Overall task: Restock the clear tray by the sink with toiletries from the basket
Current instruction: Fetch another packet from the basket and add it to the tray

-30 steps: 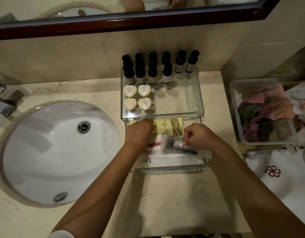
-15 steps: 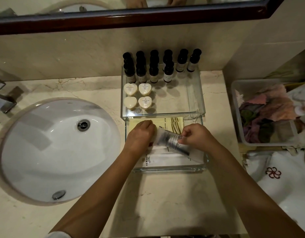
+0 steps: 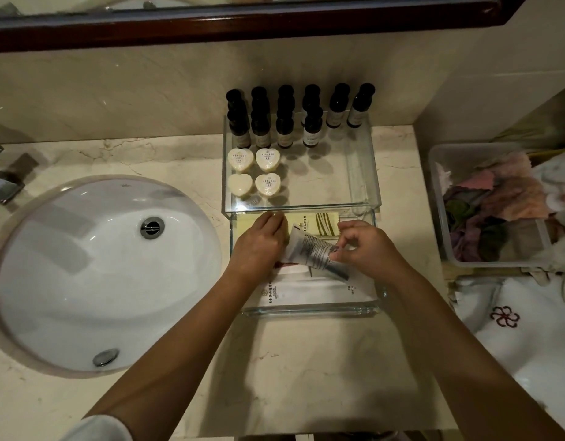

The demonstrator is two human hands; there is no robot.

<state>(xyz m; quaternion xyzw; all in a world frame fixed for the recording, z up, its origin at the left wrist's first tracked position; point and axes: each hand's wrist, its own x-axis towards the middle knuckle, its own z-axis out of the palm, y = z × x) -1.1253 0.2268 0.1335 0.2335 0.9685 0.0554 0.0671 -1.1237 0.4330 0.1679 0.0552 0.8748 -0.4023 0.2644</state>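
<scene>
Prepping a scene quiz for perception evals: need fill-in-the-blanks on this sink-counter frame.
The soaps in the rear clear tray number ____. Each soap is ____-shaped. The white packet is pinched by the ____ hand. The sink lies ____ of that tray.
Missing: four; heart; right; left.

White sleeve cuff [image 3: 96, 429], bare forearms

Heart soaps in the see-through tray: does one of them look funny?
Yes. Of the four cream heart-shaped soaps in the clear glass tray, the near-left one has a blank top; the other three show printed labels. It may be lying face down.
</scene>
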